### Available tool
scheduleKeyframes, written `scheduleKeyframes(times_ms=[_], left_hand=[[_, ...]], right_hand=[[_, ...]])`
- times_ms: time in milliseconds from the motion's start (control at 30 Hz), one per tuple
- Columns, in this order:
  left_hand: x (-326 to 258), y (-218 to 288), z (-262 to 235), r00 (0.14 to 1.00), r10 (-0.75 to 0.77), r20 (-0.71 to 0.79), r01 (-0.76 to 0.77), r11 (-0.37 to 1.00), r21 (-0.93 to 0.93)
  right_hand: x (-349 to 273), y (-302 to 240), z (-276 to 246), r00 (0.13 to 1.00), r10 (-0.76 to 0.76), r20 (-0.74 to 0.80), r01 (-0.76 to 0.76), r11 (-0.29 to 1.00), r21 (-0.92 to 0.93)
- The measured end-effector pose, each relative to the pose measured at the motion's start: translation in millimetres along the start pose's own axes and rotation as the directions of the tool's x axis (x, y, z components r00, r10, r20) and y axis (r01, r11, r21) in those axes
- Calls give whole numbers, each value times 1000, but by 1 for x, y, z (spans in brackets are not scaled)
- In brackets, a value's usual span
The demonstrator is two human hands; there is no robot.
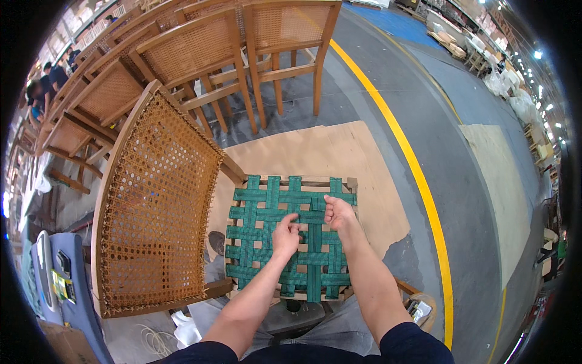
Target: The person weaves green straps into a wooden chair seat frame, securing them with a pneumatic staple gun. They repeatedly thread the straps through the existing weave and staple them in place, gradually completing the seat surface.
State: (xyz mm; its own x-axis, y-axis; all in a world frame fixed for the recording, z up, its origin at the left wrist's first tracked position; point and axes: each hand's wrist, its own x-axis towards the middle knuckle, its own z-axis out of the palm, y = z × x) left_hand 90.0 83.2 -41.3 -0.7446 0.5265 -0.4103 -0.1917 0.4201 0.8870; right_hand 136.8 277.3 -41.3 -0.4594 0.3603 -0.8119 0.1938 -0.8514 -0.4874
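A wooden chair with a cane back stands in front of me, its seat frame laced with crossing green webbing straps. Near the far right part of the seat, my right hand is closed, pinching the loose end of a green webbing strap raised above the weave. My left hand rests over the middle of the seat, index finger stretched forward and the others loosely bent. Nothing shows in its grasp; its fingertips are close to the straps.
Several cane-backed chairs crowd the far left. Brown cardboard lies under the chair, with a yellow floor line to its right. At the lower left are a blue padded object and pale cord. People stand far left.
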Motion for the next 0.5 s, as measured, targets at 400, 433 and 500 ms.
scheduleKeyframes(times_ms=[400,433,500], left_hand=[[64,32,13,937,212,278,-215,976,-18],[65,27,-1,938,125,322,-114,992,-52],[62,24,-9,916,41,400,-22,998,-51]], right_hand=[[-44,9,-11,977,-7,211,-2,999,40],[-54,16,-6,964,-58,260,76,995,-60],[-61,19,-1,943,-162,289,236,941,-241]])
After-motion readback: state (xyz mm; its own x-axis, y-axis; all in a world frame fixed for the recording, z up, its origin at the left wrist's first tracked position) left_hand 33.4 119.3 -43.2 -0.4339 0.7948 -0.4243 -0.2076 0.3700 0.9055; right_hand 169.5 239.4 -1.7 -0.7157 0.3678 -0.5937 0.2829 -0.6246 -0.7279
